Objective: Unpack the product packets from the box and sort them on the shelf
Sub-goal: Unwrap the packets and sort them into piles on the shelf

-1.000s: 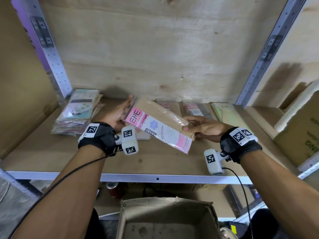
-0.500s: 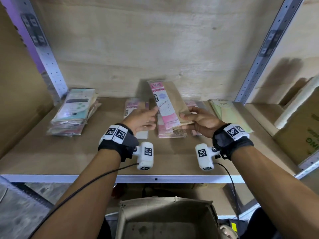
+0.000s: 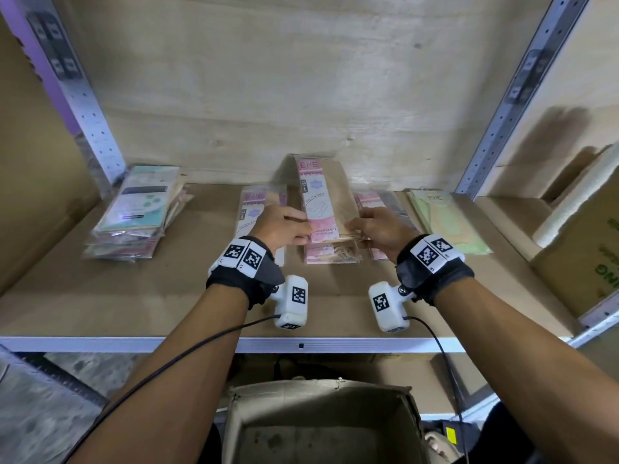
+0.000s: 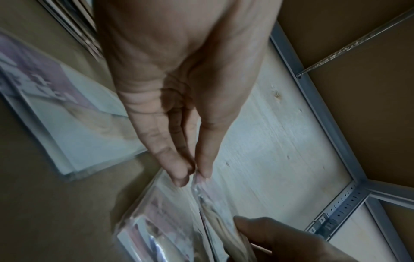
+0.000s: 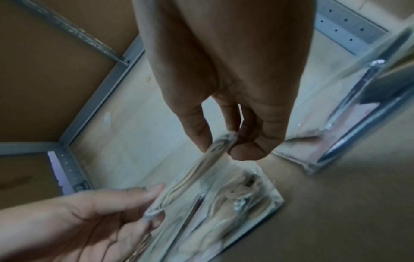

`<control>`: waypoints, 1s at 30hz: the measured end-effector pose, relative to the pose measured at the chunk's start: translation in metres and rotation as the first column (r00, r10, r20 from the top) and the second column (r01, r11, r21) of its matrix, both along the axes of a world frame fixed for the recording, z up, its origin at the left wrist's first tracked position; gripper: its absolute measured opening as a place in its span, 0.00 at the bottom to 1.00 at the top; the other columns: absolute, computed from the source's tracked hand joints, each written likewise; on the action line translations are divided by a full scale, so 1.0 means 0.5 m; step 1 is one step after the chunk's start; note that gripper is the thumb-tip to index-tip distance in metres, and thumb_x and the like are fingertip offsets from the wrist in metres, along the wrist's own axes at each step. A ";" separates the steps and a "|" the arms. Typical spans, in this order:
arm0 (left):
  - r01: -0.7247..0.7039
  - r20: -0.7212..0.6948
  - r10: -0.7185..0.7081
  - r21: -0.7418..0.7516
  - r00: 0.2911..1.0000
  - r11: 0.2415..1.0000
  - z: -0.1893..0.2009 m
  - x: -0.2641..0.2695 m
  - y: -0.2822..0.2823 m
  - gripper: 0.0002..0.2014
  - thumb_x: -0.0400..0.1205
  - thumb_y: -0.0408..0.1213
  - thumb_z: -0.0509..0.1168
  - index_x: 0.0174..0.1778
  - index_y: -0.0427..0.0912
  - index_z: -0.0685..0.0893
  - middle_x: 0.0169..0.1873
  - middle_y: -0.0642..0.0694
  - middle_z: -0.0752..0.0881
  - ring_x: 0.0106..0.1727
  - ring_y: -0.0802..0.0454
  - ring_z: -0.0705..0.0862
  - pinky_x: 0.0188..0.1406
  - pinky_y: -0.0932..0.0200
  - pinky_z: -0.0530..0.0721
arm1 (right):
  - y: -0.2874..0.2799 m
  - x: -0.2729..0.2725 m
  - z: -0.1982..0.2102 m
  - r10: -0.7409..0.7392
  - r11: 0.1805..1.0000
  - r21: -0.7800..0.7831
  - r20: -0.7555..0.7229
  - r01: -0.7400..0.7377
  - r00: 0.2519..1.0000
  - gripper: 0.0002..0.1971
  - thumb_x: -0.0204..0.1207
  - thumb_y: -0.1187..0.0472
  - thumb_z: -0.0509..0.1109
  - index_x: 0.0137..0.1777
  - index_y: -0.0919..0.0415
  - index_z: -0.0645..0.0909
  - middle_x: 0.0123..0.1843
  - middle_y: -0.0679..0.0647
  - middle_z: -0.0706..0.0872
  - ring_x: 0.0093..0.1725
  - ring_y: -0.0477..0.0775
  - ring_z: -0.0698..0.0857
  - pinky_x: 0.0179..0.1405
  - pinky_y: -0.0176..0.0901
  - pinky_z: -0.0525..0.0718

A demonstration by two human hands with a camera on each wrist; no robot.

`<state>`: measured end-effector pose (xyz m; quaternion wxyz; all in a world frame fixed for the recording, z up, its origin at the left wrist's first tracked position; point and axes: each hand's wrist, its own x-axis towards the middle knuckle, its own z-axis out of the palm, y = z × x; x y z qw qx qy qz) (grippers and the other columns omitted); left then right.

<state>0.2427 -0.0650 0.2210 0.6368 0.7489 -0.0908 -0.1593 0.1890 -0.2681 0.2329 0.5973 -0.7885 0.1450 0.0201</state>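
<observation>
A pink and tan packet (image 3: pixel 323 199) stands tilted, top end up, over a pile of like packets (image 3: pixel 331 254) at the shelf's middle. My left hand (image 3: pixel 284 229) pinches its lower left corner between thumb and fingers (image 4: pixel 179 170). My right hand (image 3: pixel 375 229) pinches its lower right corner (image 5: pixel 220 143). In the left wrist view the packet (image 4: pixel 201 198) shows edge on. The open cardboard box (image 3: pixel 321 426) sits below the shelf, its visible bottom bare.
More piles lie on the shelf (image 3: pixel 167 303): a mint stack (image 3: pixel 134 212) at the left, a pink pile (image 3: pixel 258 212) under my left hand, another pink pile (image 3: pixel 378 202) and a green packet (image 3: pixel 449 222) at the right. Steel uprights (image 3: pixel 495 135) flank the bay. A carton (image 3: pixel 589 249) stands far right.
The packet went from lying slantwise in both hands to standing end up over the middle pile. Both hands moved inward and forward to its lower corners.
</observation>
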 end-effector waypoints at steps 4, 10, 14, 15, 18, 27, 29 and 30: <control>0.010 -0.033 -0.010 0.005 0.999 1.000 -0.009 0.003 -0.002 0.21 0.76 0.22 0.76 0.65 0.24 0.82 0.57 0.32 0.88 0.51 0.41 0.91 0.40 0.61 0.92 | -0.006 0.006 -0.003 -0.004 0.962 -0.274 -0.059 -0.012 0.998 0.17 0.76 0.62 0.75 0.58 0.76 0.83 0.42 0.65 0.85 0.35 0.58 0.80 0.43 0.55 0.82; -0.002 -0.064 0.005 0.049 0.998 0.999 -0.025 0.008 -0.002 0.18 0.76 0.14 0.72 0.62 0.20 0.82 0.55 0.22 0.86 0.38 0.40 0.90 0.28 0.65 0.89 | 0.005 0.000 0.000 0.008 0.840 -0.541 -0.058 -0.038 0.998 0.22 0.72 0.58 0.78 0.60 0.73 0.83 0.50 0.66 0.90 0.42 0.57 0.85 0.50 0.56 0.88; -0.004 -0.020 0.006 0.117 1.000 0.993 -0.033 0.014 -0.006 0.15 0.77 0.16 0.71 0.60 0.21 0.84 0.54 0.23 0.88 0.45 0.36 0.92 0.34 0.60 0.92 | 0.013 -0.003 0.004 0.013 0.807 -0.589 -0.068 -0.051 0.998 0.25 0.72 0.56 0.79 0.63 0.72 0.82 0.55 0.66 0.89 0.51 0.60 0.89 0.51 0.52 0.87; -0.006 -0.015 0.008 0.137 1.000 0.991 -0.034 0.016 -0.005 0.15 0.76 0.17 0.73 0.60 0.22 0.84 0.54 0.24 0.88 0.46 0.37 0.92 0.38 0.57 0.93 | 0.014 -0.004 0.005 0.009 0.789 -0.612 -0.067 -0.048 0.998 0.26 0.72 0.55 0.79 0.64 0.72 0.82 0.59 0.65 0.89 0.55 0.61 0.88 0.54 0.51 0.86; -0.008 -0.024 0.011 0.150 1.000 0.989 -0.035 0.017 -0.007 0.15 0.76 0.18 0.73 0.59 0.23 0.85 0.54 0.25 0.89 0.45 0.36 0.92 0.40 0.55 0.93 | 0.017 -0.001 0.005 -0.005 0.759 -0.650 -0.065 -0.038 0.998 0.27 0.72 0.53 0.79 0.65 0.72 0.83 0.64 0.65 0.87 0.62 0.61 0.86 0.59 0.51 0.85; -0.329 0.225 0.288 0.168 0.931 0.930 0.017 0.037 0.074 0.14 0.71 0.36 0.80 0.53 0.42 0.91 0.51 0.44 0.92 0.48 0.46 0.92 0.56 0.49 0.90 | 0.038 0.030 0.064 0.039 0.629 -0.778 0.017 -0.011 0.999 0.29 0.78 0.46 0.72 0.73 0.62 0.75 0.68 0.59 0.83 0.66 0.60 0.81 0.65 0.51 0.81; -0.425 0.273 0.377 0.142 0.885 0.894 0.033 0.041 0.124 0.05 0.73 0.38 0.76 0.43 0.51 0.91 0.46 0.51 0.93 0.46 0.51 0.91 0.51 0.54 0.91 | 0.064 0.043 0.082 0.082 0.673 -0.739 0.071 -0.002 0.994 0.28 0.78 0.48 0.72 0.75 0.61 0.74 0.68 0.58 0.83 0.68 0.59 0.80 0.63 0.45 0.77; -0.474 0.304 0.415 0.155 0.858 0.867 0.042 0.041 0.152 0.02 0.74 0.41 0.74 0.38 0.54 0.89 0.40 0.57 0.92 0.43 0.53 0.90 0.45 0.59 0.89 | 0.080 0.051 0.087 0.109 0.702 -0.712 0.081 -0.019 0.991 0.26 0.79 0.50 0.72 0.73 0.59 0.76 0.66 0.57 0.83 0.66 0.58 0.81 0.60 0.43 0.76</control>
